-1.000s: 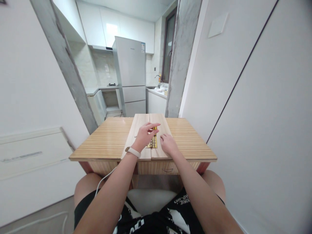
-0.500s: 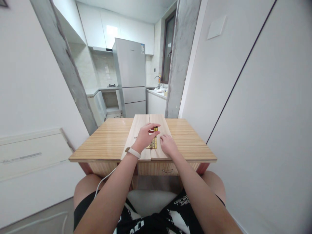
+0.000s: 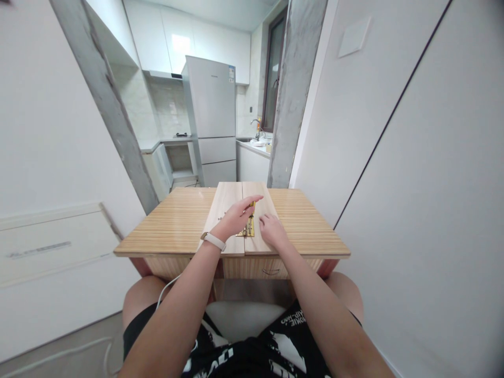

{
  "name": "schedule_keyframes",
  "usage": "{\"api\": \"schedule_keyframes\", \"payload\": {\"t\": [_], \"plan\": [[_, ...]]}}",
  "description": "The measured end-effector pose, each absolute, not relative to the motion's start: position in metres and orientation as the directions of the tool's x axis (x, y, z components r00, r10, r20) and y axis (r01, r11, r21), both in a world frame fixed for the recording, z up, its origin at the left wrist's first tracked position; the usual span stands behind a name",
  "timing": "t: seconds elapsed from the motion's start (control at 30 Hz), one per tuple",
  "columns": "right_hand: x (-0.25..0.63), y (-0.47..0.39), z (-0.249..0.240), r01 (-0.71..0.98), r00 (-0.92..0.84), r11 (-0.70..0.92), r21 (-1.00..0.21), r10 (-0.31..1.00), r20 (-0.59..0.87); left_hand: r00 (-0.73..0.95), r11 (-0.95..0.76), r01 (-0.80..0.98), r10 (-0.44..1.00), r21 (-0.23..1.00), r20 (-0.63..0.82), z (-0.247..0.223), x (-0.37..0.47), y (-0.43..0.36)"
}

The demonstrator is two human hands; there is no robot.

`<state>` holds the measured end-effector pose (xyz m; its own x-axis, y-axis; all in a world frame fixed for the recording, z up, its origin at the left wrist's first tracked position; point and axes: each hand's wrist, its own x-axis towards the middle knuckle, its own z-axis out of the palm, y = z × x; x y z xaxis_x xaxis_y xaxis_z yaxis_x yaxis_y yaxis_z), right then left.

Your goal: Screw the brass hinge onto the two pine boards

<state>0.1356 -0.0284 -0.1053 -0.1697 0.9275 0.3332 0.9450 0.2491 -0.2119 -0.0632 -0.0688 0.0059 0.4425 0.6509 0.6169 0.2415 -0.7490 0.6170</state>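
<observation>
Two pale wooden boards (image 3: 229, 192) lie side by side on the table, a narrow seam between them. A brass-coloured hinge (image 3: 250, 229) lies across the seam, partly hidden by my left hand. Dark little pieces on it look like screws. My left hand (image 3: 235, 216), a watch at its wrist, hovers over the hinge with its fingers stretched forward; nothing shows held in it. On the right board my right hand (image 3: 272, 230) rests with curled fingers, just right of the hinge. Whatever those fingers may hold is hidden. A few small screws (image 3: 221, 218) lie on the left board.
The wood-grain table (image 3: 169, 226) has a drawer with a metal handle (image 3: 271, 272) at its front. A white cable (image 3: 167, 287) hangs by my left leg. White walls stand on both sides, and a grey fridge (image 3: 210, 100) is beyond the table.
My left hand's fingers have straightened and the gap between thumb and fingers has narrowed. My right hand has hardly moved. The whole view has shifted slightly.
</observation>
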Motion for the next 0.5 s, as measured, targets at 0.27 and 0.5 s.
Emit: {"api": "schedule_keyframes", "payload": {"t": [0.27,0.5], "plan": [[0.1342,-0.0289,-0.1035,0.945,-0.166,0.246,-0.218,0.93,0.328,0.291,-0.716,0.308,0.698,0.627,0.655,0.0035,-0.0626,-0.0683],[0.133,-0.0289,-0.1017,0.948,-0.162,0.236,-0.215,0.935,0.316,0.345,-0.732,0.185,0.673,0.656,0.654,-0.0008,-0.0598,-0.0686]]}}
